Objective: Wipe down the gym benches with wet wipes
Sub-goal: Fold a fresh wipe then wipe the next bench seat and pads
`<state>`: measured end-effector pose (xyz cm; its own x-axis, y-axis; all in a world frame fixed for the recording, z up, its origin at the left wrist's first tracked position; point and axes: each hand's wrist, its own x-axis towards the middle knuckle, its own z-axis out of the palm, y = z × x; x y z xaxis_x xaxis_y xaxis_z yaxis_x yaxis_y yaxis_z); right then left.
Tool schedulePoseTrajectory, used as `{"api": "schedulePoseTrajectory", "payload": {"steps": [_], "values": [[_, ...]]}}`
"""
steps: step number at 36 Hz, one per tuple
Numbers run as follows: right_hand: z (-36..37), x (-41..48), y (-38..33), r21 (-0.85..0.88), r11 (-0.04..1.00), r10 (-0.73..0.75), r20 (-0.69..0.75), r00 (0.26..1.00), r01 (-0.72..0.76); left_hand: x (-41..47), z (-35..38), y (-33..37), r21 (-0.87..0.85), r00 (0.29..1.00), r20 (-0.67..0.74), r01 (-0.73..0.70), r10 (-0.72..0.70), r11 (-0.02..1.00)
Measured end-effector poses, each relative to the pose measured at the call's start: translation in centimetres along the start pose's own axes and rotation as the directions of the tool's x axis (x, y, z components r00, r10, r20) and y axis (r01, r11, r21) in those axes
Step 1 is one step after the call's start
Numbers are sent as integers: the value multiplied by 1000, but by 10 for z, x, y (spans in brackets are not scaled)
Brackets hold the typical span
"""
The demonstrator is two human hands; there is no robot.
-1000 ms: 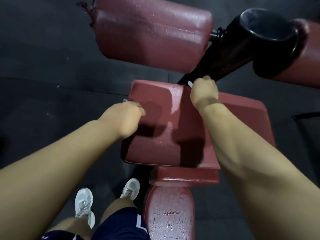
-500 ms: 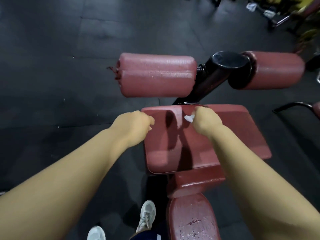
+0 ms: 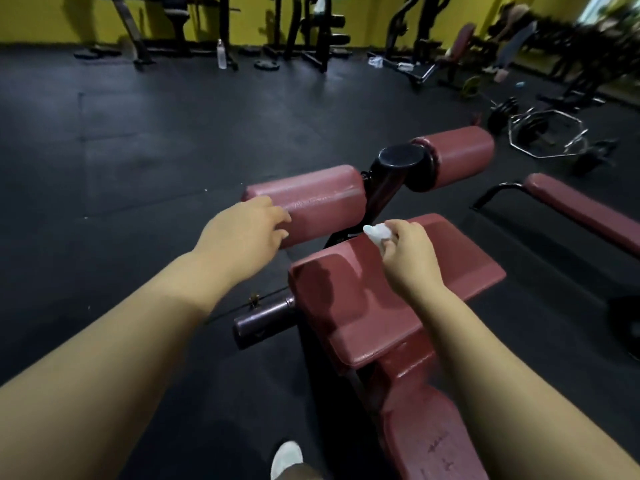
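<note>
A dark red padded bench stands in front of me, its square seat pad (image 3: 363,306) glistening wet. Two red roller pads sit beyond it on a black post (image 3: 384,181): the left roller (image 3: 325,199) and the right roller (image 3: 457,154). My right hand (image 3: 408,258) hovers over the far part of the seat pad and pinches a crumpled white wet wipe (image 3: 377,233). My left hand (image 3: 246,230) reaches forward with relaxed fingers, its fingertips at the left end of the left roller.
Another red bench (image 3: 585,213) lies to the right. Barbell frame and weight plates (image 3: 540,133) sit on the black floor behind it. Racks, a water bottle (image 3: 221,53) and a person (image 3: 509,39) line the yellow back wall. My white shoe (image 3: 285,459) is below.
My head has lifted, bringing the gym room into view. My left hand left the seat pad's left edge and reached forward to the left roller. My right hand lifted the wipe off the pad.
</note>
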<state>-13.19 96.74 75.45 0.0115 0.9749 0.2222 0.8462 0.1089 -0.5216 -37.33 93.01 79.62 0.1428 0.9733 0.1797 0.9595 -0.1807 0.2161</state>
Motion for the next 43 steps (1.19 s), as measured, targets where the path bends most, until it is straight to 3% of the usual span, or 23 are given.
{"api": "schedulePoseTrajectory", "payload": {"steps": [9,15,25,30,38,43], "values": [[29,35,-13,212,977,13,-184,983,27,65,1,-38,1,995,16,-98,98,995],[49,69,-25,260,964,130,-262,956,-60,107,7,-60,3,976,118,-185,183,983],[66,83,-27,101,994,88,-390,917,-52,140,14,-85,-104,907,292,-285,303,953],[67,86,-40,59,988,153,-388,909,-141,146,14,-93,-177,868,322,-337,378,925],[76,61,-79,61,968,247,-354,902,-241,148,9,-105,-203,723,465,-474,510,857],[101,24,-105,120,973,227,-391,892,-196,147,16,-114,-227,702,415,-536,578,813]]}}
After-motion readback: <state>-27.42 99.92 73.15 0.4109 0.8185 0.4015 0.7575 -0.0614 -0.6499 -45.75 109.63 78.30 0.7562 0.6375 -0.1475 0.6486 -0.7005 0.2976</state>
